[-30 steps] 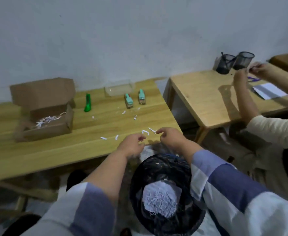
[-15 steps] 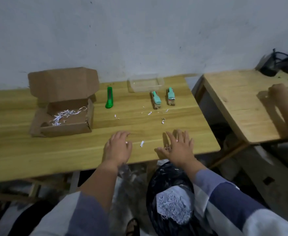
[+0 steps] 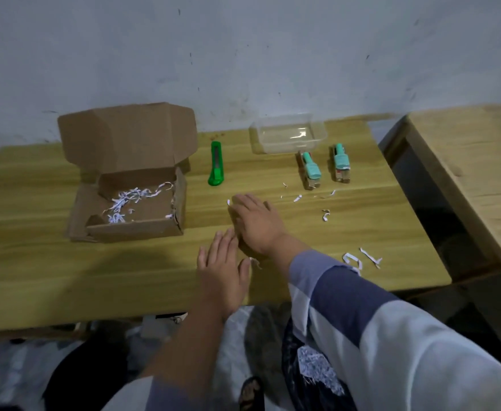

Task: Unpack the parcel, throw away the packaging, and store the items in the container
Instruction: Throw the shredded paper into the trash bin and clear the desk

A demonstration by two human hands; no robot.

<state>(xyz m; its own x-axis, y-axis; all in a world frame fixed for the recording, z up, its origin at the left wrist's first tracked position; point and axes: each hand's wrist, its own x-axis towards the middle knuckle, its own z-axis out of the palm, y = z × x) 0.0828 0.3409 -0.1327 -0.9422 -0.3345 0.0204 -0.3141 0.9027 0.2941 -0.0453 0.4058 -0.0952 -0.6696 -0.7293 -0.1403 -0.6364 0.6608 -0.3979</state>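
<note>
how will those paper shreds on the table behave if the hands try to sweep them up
The shreds look thin and curled, so they are probably very light and floppy. Swept by the flat right hand, they would likely scatter or cling rather than slide together. Pinching may be fiddly, as they lie nearly flat on the table.

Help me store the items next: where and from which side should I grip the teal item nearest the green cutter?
Pinch the teal item across its long sides from above; it lies flat, lengthwise away from you, with free table on both sides.
</note>
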